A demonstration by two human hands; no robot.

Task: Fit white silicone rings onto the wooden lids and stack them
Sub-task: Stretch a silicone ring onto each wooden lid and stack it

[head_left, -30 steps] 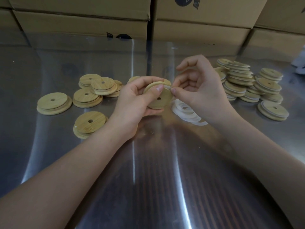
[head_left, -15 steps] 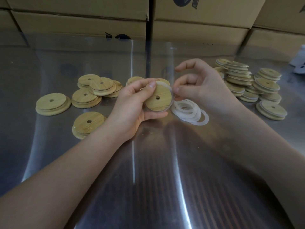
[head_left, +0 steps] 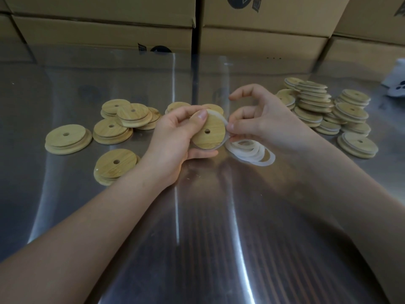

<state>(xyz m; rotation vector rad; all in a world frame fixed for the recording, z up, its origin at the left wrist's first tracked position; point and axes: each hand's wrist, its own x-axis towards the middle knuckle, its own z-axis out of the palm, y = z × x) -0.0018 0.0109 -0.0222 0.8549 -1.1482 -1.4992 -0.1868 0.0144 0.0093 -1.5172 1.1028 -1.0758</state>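
Observation:
My left hand [head_left: 175, 137] grips a round wooden lid [head_left: 208, 133] with a small centre hole, its flat face tilted toward me, thumb on the upper rim. A white silicone ring [head_left: 221, 119] runs around the lid's right edge, and my right hand [head_left: 263, 119] pinches that ring between thumb and finger at the lid's right side. Several loose white rings [head_left: 252, 151] lie in a pile on the steel table just below my right hand. Bare lids [head_left: 114, 130] lie scattered at the left. Stacked lids with rings [head_left: 324, 108] stand at the right.
The steel table [head_left: 197, 227] is shiny and reflective toward me. Cardboard boxes [head_left: 105, 29] form a wall along the far edge. A white object [head_left: 396, 84] sits at the far right edge.
The lid has tilted so its flat face shows more. My right hand slid lower along the lid's right edge, working the ring around it. The view shifted slightly.

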